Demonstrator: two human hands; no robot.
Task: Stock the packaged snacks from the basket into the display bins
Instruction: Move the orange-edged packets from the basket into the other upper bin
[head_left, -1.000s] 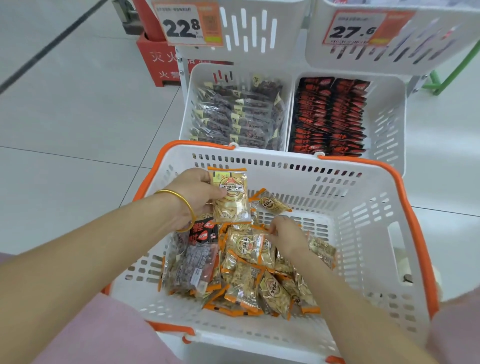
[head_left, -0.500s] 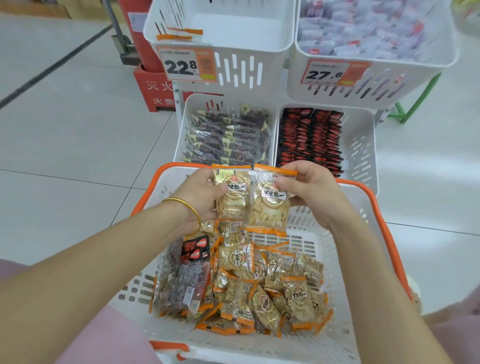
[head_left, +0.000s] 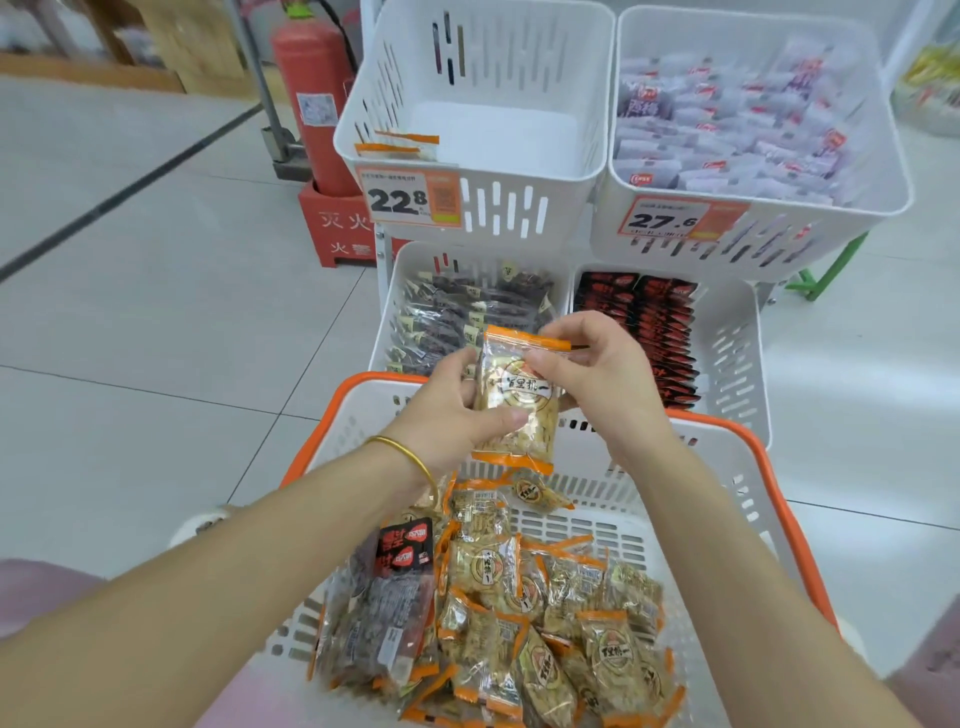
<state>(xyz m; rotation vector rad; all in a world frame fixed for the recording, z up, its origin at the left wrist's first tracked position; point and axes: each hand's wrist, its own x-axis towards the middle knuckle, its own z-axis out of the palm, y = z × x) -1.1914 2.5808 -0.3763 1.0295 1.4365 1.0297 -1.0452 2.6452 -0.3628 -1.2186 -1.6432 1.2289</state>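
Two snack packets (head_left: 519, 400) now stacked as one: my left hand (head_left: 452, 415) and right hand (head_left: 597, 384) both grip them (orange-edged) above the basket (head_left: 779, 467), far-left bin (head_left: 519, 130) likely next.

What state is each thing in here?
Left hand, grips the held packet.
Right hand, pinches the same packet's top.
Held packet, upright above the basket.
Basket, partly full of packets.
Top-left bin, nearly empty.
Top-right bin, full.
Lower-left bin, full of dark packets.
Lower-right bin, partly filled.
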